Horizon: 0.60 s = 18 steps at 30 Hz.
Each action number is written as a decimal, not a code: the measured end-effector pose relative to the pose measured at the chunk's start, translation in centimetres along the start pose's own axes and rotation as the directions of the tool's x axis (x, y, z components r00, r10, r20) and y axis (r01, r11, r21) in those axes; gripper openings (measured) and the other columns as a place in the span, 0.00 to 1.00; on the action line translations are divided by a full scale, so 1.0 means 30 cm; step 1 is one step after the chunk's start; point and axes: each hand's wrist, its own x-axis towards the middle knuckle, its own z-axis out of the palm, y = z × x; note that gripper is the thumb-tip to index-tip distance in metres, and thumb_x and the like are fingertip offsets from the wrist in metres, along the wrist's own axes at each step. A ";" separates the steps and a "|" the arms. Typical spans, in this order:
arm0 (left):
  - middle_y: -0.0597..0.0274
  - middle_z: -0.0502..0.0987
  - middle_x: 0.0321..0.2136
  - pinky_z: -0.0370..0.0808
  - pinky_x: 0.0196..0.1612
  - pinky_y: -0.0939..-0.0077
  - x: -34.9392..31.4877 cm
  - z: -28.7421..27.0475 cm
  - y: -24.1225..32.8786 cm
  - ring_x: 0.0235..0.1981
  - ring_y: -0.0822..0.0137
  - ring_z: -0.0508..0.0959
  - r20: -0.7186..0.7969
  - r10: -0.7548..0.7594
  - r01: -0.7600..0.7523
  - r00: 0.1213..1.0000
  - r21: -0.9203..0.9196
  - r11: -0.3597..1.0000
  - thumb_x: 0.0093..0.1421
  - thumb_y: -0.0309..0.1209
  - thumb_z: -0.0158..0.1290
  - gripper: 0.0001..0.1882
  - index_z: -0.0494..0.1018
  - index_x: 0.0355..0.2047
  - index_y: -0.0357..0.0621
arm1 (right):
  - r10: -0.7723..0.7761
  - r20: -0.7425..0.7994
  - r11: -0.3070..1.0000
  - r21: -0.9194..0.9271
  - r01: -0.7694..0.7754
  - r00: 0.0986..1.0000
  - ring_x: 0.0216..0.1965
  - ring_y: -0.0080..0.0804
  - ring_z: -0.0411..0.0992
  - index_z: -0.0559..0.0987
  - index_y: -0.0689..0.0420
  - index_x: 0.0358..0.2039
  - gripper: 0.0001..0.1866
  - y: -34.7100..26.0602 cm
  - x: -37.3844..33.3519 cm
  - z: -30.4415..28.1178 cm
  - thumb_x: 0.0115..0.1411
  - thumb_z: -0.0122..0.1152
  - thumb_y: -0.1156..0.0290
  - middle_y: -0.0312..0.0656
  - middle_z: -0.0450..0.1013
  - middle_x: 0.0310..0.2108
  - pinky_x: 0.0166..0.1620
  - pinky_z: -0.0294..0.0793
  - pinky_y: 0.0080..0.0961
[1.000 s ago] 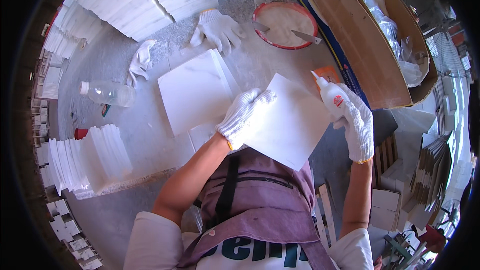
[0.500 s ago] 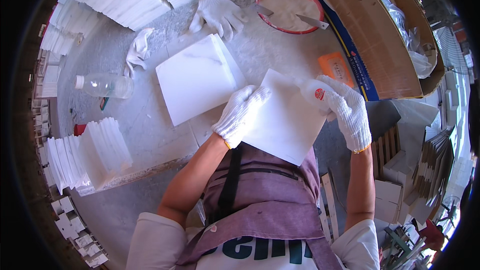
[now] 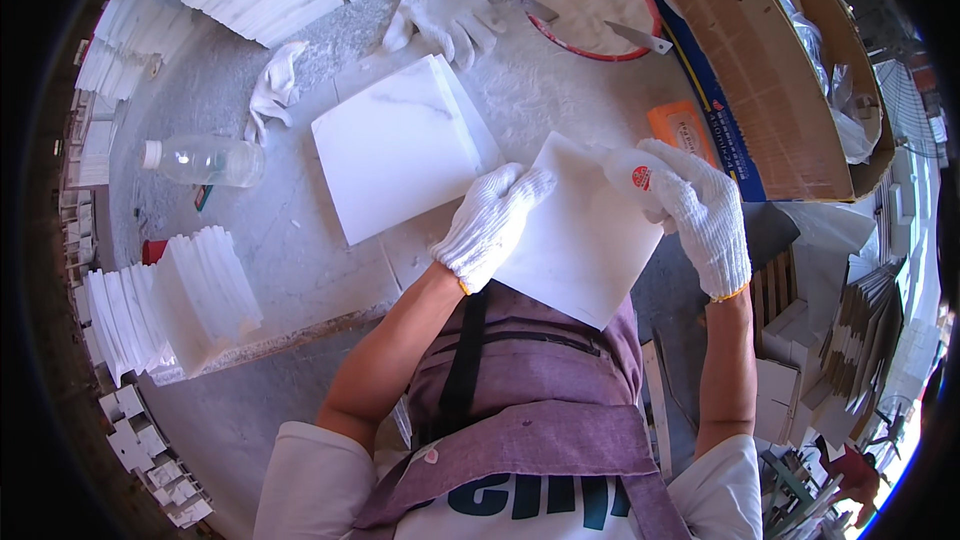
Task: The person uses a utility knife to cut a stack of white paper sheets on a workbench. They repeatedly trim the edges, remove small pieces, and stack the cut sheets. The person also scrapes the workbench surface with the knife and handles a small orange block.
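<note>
My left hand (image 3: 492, 223), in a white knitted glove, grips the left edge of a square white tile (image 3: 580, 245) held tilted in front of my apron. In my gloved right hand (image 3: 708, 220) is a small translucent squeeze bottle (image 3: 636, 178) with a round red mark, its tip pointing left toward the tile's upper edge. Whether the tip touches the tile I cannot tell. Left of the tile, on the table, lies a short stack of white veined tiles (image 3: 395, 155). My right fingers partly hide the bottle's body.
A red-rimmed bowl (image 3: 592, 57) of pale paste holds two blades. Beside it are an orange box (image 3: 682, 130) and an open cardboard box (image 3: 765, 70). Loose gloves (image 3: 440, 18), a clear plastic bottle (image 3: 212, 160) and upright tiles (image 3: 205, 290) are around the table's far and left sides.
The whole view has shifted slightly. Both hands keep their hold, and the tile and squeeze bottle sit a little further right in the picture.
</note>
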 end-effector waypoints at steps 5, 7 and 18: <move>0.73 0.71 0.28 0.67 0.35 0.82 0.006 -0.005 -0.003 0.31 0.82 0.67 0.006 -0.012 0.012 1.000 0.027 1.000 0.66 0.42 0.54 0.17 0.76 0.38 0.39 | -0.016 -0.012 1.000 -0.007 0.016 1.000 0.27 0.28 0.78 0.79 0.62 0.52 0.26 -0.005 -0.001 0.001 0.61 0.58 0.56 0.49 0.79 0.36 0.34 0.78 0.25; 0.73 0.71 0.28 0.67 0.35 0.82 0.007 -0.005 -0.006 0.31 0.82 0.67 0.005 -0.018 0.017 1.000 0.035 0.999 0.66 0.43 0.54 0.17 0.76 0.38 0.38 | -0.035 -0.014 0.999 -0.006 0.035 0.999 0.26 0.28 0.78 0.79 0.62 0.52 0.25 0.001 0.001 0.000 0.61 0.58 0.57 0.49 0.79 0.36 0.34 0.78 0.25; 0.72 0.72 0.28 0.68 0.35 0.82 0.007 -0.006 -0.007 0.31 0.81 0.68 0.000 -0.025 0.025 1.000 0.062 0.998 0.66 0.43 0.54 0.18 0.76 0.39 0.39 | -0.044 -0.019 0.999 -0.033 0.043 0.999 0.25 0.27 0.77 0.79 0.62 0.51 0.23 -0.010 0.005 0.002 0.61 0.58 0.60 0.49 0.80 0.35 0.32 0.77 0.24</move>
